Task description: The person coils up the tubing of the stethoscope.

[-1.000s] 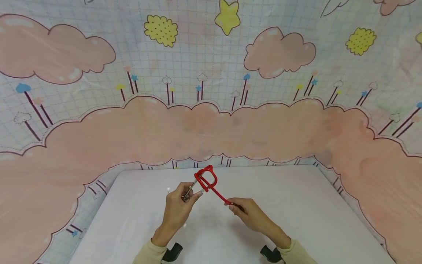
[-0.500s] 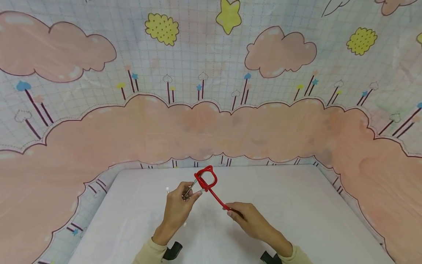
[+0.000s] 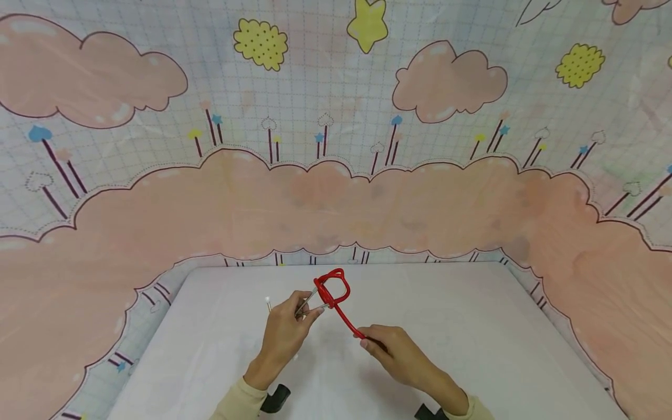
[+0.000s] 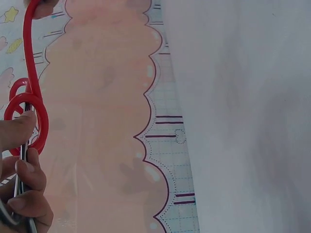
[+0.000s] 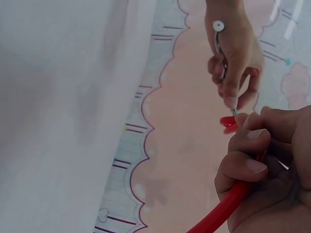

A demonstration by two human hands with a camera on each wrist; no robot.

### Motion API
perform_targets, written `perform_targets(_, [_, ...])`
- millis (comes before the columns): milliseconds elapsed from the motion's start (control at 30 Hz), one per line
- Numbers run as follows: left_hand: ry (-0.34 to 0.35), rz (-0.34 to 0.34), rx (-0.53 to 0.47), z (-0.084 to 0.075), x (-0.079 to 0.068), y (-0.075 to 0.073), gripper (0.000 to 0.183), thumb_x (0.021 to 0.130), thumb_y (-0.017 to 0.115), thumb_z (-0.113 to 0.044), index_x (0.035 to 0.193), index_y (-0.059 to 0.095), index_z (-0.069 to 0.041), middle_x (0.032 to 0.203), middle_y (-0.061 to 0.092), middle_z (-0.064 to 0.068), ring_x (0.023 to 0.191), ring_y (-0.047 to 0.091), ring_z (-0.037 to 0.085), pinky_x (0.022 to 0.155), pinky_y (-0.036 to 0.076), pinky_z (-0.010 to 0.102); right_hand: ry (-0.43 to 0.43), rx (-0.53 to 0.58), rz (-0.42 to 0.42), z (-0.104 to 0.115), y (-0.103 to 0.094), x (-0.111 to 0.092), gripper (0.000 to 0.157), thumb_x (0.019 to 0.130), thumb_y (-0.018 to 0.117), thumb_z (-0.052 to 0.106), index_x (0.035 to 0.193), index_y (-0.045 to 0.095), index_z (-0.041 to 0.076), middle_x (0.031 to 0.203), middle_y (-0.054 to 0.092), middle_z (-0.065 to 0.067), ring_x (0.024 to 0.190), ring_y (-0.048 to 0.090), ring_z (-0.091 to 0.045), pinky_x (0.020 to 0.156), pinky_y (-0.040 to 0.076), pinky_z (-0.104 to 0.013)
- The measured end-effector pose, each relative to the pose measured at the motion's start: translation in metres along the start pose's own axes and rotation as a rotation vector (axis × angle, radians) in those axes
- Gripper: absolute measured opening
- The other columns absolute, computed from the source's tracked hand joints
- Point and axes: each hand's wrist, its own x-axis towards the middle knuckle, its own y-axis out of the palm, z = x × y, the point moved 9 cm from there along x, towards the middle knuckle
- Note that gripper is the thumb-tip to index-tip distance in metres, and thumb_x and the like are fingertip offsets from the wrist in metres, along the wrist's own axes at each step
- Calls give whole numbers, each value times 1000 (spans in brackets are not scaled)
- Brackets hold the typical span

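Note:
A thick red cord (image 3: 343, 318), smooth and tube-like, is wound in loops about the prongs of a thin metal rod frame (image 3: 303, 304). The left hand (image 3: 283, 332) grips that frame, thumb and fingertips close beside the red loops (image 4: 41, 121). A round white tip (image 5: 218, 26) ends one bent rod behind this hand. Lower and to the right, the right hand (image 3: 394, 353) pinches the cord's straight length, its fingers curled round it in the right wrist view. Something dark shows along that palm; its kind is hidden. Both hands are held above the white tabletop.
The white table (image 3: 462, 309) spreads beneath both hands. Behind it hangs a printed cloth (image 3: 367, 210) with clouds and stars, which also runs down both sides. Dark wrist devices (image 3: 275, 399) sit by the sleeves.
The right hand has moved slightly down, still holding the red cord, and the cord's straight length now slopes more steeply. The left hand and loops have shifted only a little to the right.

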Motion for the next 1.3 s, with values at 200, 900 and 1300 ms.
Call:
perform_targets(200, [29, -7, 18, -1, 0, 0, 36, 75, 85, -15, 105, 67, -6, 66, 53, -8, 59, 42, 2, 52, 39, 16, -18, 6, -12, 3, -1, -1, 32, 101, 53, 36, 114, 70, 13, 77, 57, 12, 64, 43, 4, 54, 43, -16])
perform_targets(900, [65, 59, 105, -8, -2, 8, 39, 75, 85, -22, 107, 68, -7, 69, 57, -6, 60, 46, 6, 54, 42, 15, -175, -47, -72, 26, -28, -5, 19, 91, 69, 10, 109, 73, 10, 77, 58, 10, 63, 44, 5, 53, 45, -15])
perform_targets(1300, [196, 118, 109, -25, -8, 17, 36, 73, 87, -19, 103, 69, -10, 70, 62, -8, 60, 47, 1, 54, 42, 13, -232, -130, -139, 35, -49, -2, 20, 88, 71, 7, 108, 74, 11, 82, 61, 8, 68, 46, 2, 56, 45, -14])
